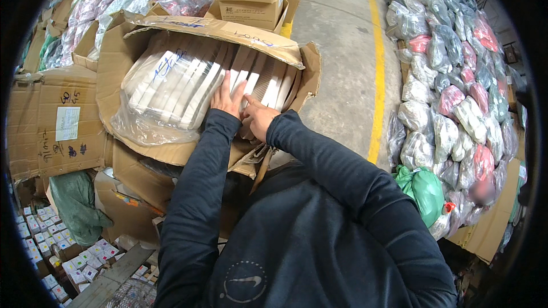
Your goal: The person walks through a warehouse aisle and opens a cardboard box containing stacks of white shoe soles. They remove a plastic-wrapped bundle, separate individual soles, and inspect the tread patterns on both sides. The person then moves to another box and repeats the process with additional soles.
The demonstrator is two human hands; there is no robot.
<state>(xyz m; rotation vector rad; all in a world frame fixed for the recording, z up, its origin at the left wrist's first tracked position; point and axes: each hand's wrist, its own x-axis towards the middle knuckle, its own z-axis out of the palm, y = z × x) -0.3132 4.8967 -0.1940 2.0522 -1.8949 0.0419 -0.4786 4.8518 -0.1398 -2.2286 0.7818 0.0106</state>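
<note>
An open cardboard carton [123, 117] in front of me holds a row of flat, cream-white slabs [266, 82] packed on edge. Clear plastic wrap [165, 65] with blue handwriting covers the left part of the row. My left hand [228, 101] lies on the slabs near the middle, with fingers stretched forward and apart. Close against its right side is my right hand [261, 120], its fingers curled in and the index finger reaching toward the left fingers at the slab edges. What its fingertips grip, if anything, is hidden.
Stacked brown cartons [248, 14] stand beyond the open one, and a marked carton [57, 122] sits at its left. A concrete aisle with a yellow line [378, 80] runs along the right. Piled plastic bags [451, 80] and a green bag [422, 194] border it.
</note>
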